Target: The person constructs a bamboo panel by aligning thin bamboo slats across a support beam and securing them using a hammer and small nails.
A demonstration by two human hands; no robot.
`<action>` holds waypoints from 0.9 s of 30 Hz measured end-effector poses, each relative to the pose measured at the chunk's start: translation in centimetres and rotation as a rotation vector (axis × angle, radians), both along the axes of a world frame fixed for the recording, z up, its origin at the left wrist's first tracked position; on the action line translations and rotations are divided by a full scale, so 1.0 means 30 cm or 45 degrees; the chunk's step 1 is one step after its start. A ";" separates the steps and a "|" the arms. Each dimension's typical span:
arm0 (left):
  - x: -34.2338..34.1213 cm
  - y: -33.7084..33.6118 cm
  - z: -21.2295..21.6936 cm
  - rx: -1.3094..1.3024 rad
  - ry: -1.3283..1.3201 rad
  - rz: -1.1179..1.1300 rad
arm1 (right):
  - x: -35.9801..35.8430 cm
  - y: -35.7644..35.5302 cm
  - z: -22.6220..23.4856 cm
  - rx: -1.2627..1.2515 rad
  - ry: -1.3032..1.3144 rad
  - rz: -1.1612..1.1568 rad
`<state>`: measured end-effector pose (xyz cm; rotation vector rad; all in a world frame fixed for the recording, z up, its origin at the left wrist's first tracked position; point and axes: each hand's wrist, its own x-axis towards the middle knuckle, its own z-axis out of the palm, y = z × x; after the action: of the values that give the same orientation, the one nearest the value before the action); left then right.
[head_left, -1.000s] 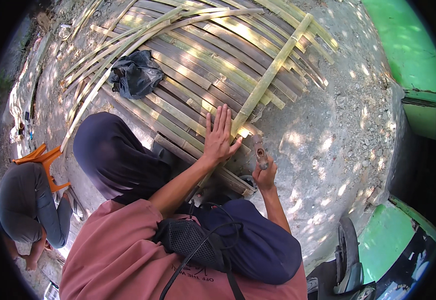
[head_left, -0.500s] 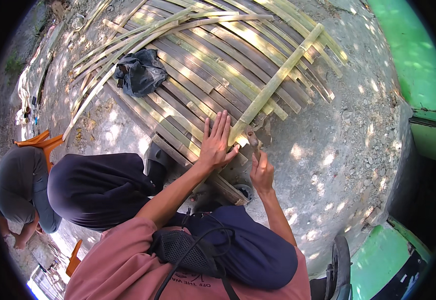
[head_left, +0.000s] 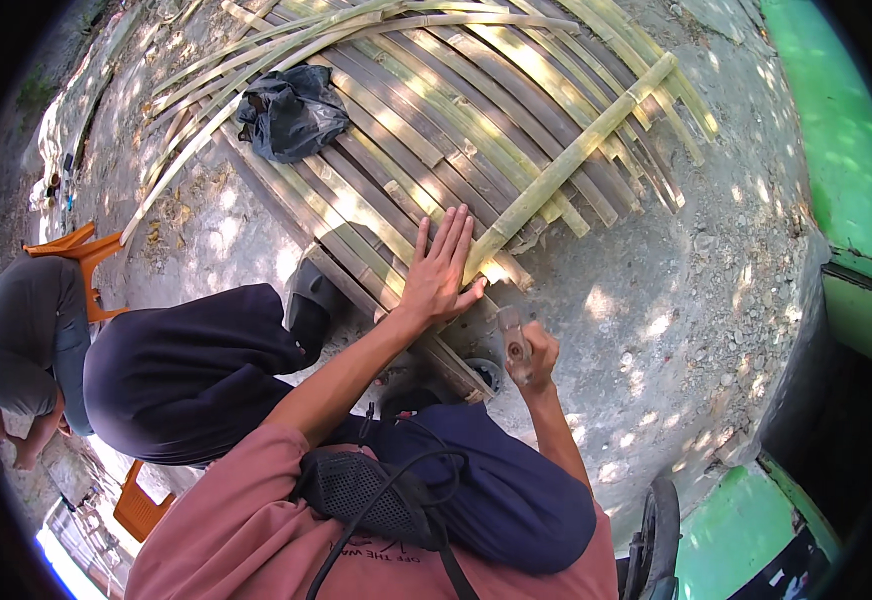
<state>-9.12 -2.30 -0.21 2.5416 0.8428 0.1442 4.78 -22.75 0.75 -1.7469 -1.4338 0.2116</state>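
Observation:
My left hand [head_left: 439, 272] lies flat near the front end of a row of bamboo slats [head_left: 426, 150], its fingers stretched out and its thumb spread to the right. Just past the fingertips, a pale bamboo strip [head_left: 568, 168] crosses diagonally over the slat ends. To the right of that corner, my right hand [head_left: 540, 357] is wrapped round a hammer [head_left: 513, 333], which is raised off the bamboo and slightly blurred. Whether a nail is at the strip's end cannot be made out.
A crumpled black plastic bag [head_left: 293, 112] rests on the slats, with long bent bamboo strips [head_left: 256, 75] beyond it. At left a person [head_left: 28, 335] sits by an orange plastic chair [head_left: 84, 255]. A green wall [head_left: 836, 120] borders the right; a tyre [head_left: 659, 530] stands at lower right.
My right hand has drawn the hammer back and up, away from the strip's end towards me. My left hand stays flat on the slats. The view has shifted slightly.

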 end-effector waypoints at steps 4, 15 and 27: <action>0.001 0.010 0.002 -0.008 -0.078 0.010 | 0.007 0.082 -0.010 -0.675 -0.073 -0.180; -0.002 0.000 0.008 -0.008 -0.063 0.014 | -0.001 0.082 0.042 -0.710 0.136 -0.276; 0.021 0.011 0.004 0.003 -0.078 0.009 | 0.030 0.109 0.030 -0.654 0.153 -0.425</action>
<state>-8.49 -1.98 -0.08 2.5232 0.8286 0.2244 5.67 -19.47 1.63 -2.3131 -1.0329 0.5299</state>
